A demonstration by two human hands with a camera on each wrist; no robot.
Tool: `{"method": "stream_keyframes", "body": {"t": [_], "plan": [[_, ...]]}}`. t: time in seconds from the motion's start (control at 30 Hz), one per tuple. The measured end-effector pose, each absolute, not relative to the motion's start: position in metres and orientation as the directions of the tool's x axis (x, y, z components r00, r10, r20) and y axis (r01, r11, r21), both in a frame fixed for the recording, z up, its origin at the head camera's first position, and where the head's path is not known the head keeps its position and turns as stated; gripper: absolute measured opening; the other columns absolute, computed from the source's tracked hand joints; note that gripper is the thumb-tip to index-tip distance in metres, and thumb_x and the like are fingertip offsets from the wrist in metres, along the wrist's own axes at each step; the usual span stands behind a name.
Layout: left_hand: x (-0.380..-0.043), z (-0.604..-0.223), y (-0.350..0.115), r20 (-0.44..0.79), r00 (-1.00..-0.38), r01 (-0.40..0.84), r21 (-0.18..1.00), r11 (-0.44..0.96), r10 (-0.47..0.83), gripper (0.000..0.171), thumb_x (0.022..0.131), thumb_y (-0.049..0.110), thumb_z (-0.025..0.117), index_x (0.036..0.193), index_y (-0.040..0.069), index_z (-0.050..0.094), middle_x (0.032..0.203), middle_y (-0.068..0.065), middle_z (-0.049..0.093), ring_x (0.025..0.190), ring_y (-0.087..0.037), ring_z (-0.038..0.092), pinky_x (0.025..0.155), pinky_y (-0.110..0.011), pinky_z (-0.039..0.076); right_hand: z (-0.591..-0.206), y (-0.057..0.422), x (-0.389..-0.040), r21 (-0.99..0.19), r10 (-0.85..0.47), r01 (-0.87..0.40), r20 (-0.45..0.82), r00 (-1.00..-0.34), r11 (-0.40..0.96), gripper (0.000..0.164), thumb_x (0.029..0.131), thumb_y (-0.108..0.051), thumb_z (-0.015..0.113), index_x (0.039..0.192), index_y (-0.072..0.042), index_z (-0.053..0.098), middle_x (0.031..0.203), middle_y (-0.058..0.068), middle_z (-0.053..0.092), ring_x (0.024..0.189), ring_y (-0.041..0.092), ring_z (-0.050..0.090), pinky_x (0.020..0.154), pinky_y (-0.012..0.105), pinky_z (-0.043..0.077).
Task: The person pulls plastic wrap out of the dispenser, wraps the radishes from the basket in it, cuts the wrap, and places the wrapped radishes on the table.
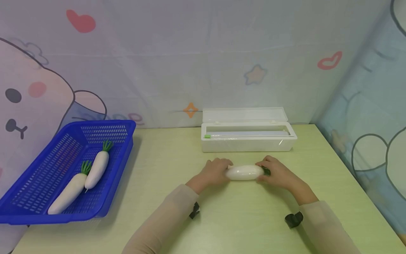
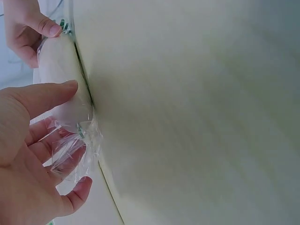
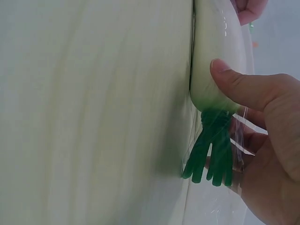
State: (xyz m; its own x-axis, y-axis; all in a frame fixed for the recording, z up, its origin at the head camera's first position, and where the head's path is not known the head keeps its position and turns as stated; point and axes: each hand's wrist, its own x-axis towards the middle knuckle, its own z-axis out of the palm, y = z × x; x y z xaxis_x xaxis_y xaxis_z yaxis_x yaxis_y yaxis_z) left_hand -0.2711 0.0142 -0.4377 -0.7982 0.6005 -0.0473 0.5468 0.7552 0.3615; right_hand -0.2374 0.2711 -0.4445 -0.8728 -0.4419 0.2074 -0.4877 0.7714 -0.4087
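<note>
A white radish in clear plastic film lies crosswise on the table between both hands. My left hand grips its tip end, the thumb on its near side and the fingers behind; in the left wrist view crumpled film bunches at that end. At the leafy end my right hand holds the radish, thumb pressed on its body. Its green leaves show under the film in the right wrist view. Behind the radish stands a white cling film box, lid raised, with a roll inside.
On the left is a blue basket holding two more white radishes with green tops. A patterned cloth hangs behind the pale green table. Black straps are at the wrists.
</note>
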Motion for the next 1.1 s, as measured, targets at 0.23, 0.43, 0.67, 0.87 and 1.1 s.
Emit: {"method": "stream_keyframes", "body": {"t": [0.23, 0.43, 0.67, 0.87, 1.1], "plan": [[-0.273, -0.436, 0.011, -0.042, -0.806, 0.533, 0.383, 0.755, 0.590, 0.040, 0.083, 0.020, 0.070, 0.121, 0.012, 0.059, 0.116, -0.004, 0.066, 0.107, -0.022, 0.056, 0.094, -0.042, 0.037, -0.447, 0.273, -0.241, -0.458, -0.407, -0.443, 0.182, -0.895, 0.770, 0.053, 0.081, -0.018, 0.078, 0.123, 0.004, 0.054, 0.100, 0.012, 0.062, 0.094, 0.028, 0.058, 0.087, 0.049, 0.045], [-0.275, -0.435, 0.010, -0.028, -0.804, 0.543, 0.376, 0.751, 0.595, 0.033, 0.086, 0.021, 0.066, 0.118, 0.011, 0.064, 0.111, -0.005, 0.068, 0.102, -0.022, 0.058, 0.087, -0.041, 0.039, -0.447, 0.274, -0.243, -0.446, -0.408, -0.456, 0.206, -0.889, 0.770, 0.039, 0.085, -0.018, 0.073, 0.114, 0.003, 0.058, 0.108, 0.017, 0.065, 0.101, 0.034, 0.061, 0.090, 0.050, 0.046], [-0.280, -0.436, 0.010, -0.027, -0.806, 0.542, 0.365, 0.757, 0.591, 0.034, 0.087, 0.022, 0.063, 0.120, 0.013, 0.066, 0.109, -0.002, 0.067, 0.098, -0.020, 0.059, 0.080, -0.040, 0.041, -0.447, 0.273, -0.247, -0.403, -0.422, -0.481, 0.231, -0.877, 0.779, 0.031, 0.089, -0.017, 0.069, 0.113, 0.002, 0.061, 0.109, 0.016, 0.067, 0.103, 0.035, 0.063, 0.091, 0.050, 0.047], [-0.285, -0.440, 0.011, -0.018, -0.812, 0.548, 0.320, 0.773, 0.584, 0.043, 0.083, 0.021, 0.070, 0.126, 0.016, 0.064, 0.110, -0.003, 0.052, 0.102, -0.020, 0.045, 0.077, -0.033, 0.035, -0.447, 0.275, -0.251, -0.353, -0.440, -0.511, 0.265, -0.858, 0.784, 0.032, 0.088, -0.019, 0.069, 0.111, 0.003, 0.064, 0.109, 0.017, 0.067, 0.104, 0.036, 0.060, 0.093, 0.051, 0.044], [-0.289, -0.442, 0.015, -0.028, -0.806, 0.566, 0.260, 0.783, 0.592, 0.038, 0.083, 0.020, 0.069, 0.120, 0.013, 0.066, 0.110, -0.004, 0.053, 0.103, -0.022, 0.043, 0.079, -0.035, 0.037, -0.446, 0.272, -0.252, -0.285, -0.399, -0.461, 0.250, -0.882, 0.841, 0.048, 0.082, -0.032, 0.076, 0.118, -0.002, 0.065, 0.113, 0.016, 0.060, 0.107, 0.037, 0.050, 0.090, 0.056, 0.040]]}}
